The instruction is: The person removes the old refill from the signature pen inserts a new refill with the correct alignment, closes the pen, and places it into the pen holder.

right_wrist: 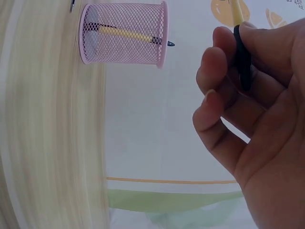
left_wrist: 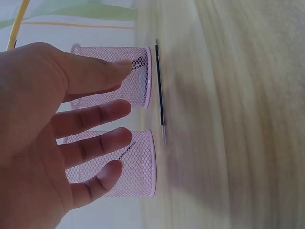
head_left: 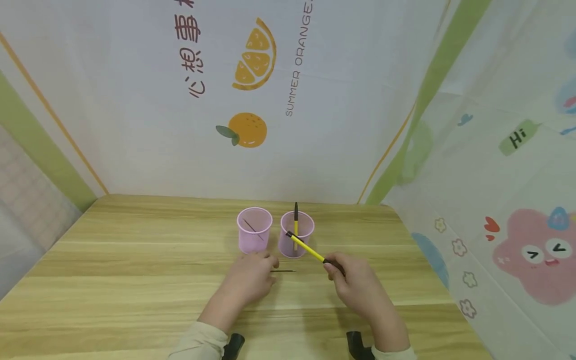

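Note:
My right hand point(head_left: 357, 282) grips a yellow pen point(head_left: 308, 249) by its black end, with thumb and fingers curled round it. The pen slants up to the left, its far end overlapping the right pink mesh cup point(head_left: 285, 245) in the head view. Another yellow pen point(head_left: 296, 214) with black ends stands in that cup. My left hand point(head_left: 252, 277) hovers low before the left pink mesh cup point(head_left: 246, 243), fingers loosely spread and holding nothing in the left wrist view. Close by its fingertips, a thin black pen refill point(left_wrist: 160, 86) lies on the table. A second dark refill point(head_left: 253, 227) leans inside the left cup.
Both cups stand side by side near the back of the wood-grain table point(head_left: 148, 250). Behind it hangs a white printed curtain point(head_left: 333, 140), and another printed sheet point(head_left: 517, 190) closes the right side.

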{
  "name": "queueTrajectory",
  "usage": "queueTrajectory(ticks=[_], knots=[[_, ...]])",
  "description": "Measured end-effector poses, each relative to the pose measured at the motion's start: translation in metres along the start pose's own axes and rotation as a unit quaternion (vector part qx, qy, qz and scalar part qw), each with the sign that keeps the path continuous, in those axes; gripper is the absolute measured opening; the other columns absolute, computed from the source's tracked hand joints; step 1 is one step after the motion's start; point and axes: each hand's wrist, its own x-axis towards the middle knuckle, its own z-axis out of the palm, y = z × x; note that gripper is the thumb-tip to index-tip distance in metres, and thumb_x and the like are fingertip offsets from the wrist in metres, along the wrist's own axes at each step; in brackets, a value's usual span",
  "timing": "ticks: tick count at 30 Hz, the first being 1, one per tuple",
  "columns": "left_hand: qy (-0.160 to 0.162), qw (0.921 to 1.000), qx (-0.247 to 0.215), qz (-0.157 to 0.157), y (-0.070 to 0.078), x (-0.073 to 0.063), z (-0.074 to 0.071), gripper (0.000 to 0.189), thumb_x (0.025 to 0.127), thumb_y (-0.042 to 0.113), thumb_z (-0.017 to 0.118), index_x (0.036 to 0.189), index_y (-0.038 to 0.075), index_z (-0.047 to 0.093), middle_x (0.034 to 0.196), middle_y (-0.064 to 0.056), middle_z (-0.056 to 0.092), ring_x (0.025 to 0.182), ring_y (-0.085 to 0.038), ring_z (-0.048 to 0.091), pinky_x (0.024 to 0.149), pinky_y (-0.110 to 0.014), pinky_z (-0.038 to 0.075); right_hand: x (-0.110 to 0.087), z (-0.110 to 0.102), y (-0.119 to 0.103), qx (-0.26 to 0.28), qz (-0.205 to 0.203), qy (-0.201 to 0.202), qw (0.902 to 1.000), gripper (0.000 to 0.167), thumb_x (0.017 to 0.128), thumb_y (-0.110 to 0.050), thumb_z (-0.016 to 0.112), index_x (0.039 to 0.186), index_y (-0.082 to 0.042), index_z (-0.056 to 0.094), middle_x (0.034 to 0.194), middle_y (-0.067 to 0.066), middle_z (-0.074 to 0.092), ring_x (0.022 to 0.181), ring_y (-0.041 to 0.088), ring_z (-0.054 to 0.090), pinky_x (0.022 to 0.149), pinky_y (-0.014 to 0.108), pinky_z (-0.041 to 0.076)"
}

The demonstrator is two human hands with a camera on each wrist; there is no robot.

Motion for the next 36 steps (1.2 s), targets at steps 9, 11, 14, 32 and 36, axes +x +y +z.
queueTrajectory(ticks=[9,11,14,32,36], knots=[[0.008,0.9998,0.017,0.000,-0.002,-0.001,0.005,0.023,0.089,0.022,0.084,0.109,0.014,0.077,0.113,-0.007,0.075,0.109,-0.032,0.070,0.090,-0.056,0.059,0.001,0.002,-0.001,0.002,0.021,-0.006,0.9998,0.006,0.104,-0.011,0.068,0.104,-0.013,0.074,0.079,-0.004,0.067,0.068,0.001,0.053,0.061,0.021,0.049],[0.006,0.9998,0.019,-0.002,-0.002,-0.001,0.006,0.022,0.090,0.022,0.083,0.109,0.014,0.077,0.113,-0.007,0.075,0.109,-0.032,0.070,0.090,-0.056,0.058,0.001,0.002,-0.001,0.002,0.022,-0.006,0.9997,0.006,0.104,-0.011,0.068,0.105,-0.013,0.074,0.079,-0.004,0.068,0.068,0.001,0.054,0.062,0.021,0.049],[0.004,0.9998,0.021,-0.004,-0.002,-0.002,0.006,0.020,0.091,0.021,0.081,0.110,0.014,0.077,0.113,-0.007,0.074,0.109,-0.032,0.070,0.088,-0.057,0.058,0.001,0.002,0.000,0.000,0.023,-0.006,0.9997,0.006,0.104,-0.011,0.068,0.106,-0.012,0.073,0.079,-0.005,0.067,0.068,0.001,0.054,0.061,0.021,0.050],[0.015,0.9999,-0.005,-0.002,-0.003,-0.004,-0.005,0.018,0.093,0.022,0.081,0.110,0.016,0.078,0.114,-0.003,0.078,0.110,-0.031,0.073,0.095,-0.061,0.055,0.016,-0.010,0.004,-0.009,0.001,0.018,0.9998,0.010,0.102,-0.013,0.072,0.111,-0.011,0.070,0.078,-0.008,0.067,0.063,0.000,0.049,0.056,0.021,0.044],[0.010,0.9999,-0.009,-0.001,-0.003,-0.004,-0.006,0.019,0.093,0.021,0.082,0.110,0.016,0.078,0.115,-0.004,0.077,0.112,-0.032,0.073,0.097,-0.061,0.055,0.034,-0.024,0.007,0.003,-0.032,0.076,0.9966,0.009,0.099,-0.011,0.075,0.107,-0.007,0.072,0.086,0.000,0.076,0.068,0.003,0.059,0.061,0.022,0.051]])
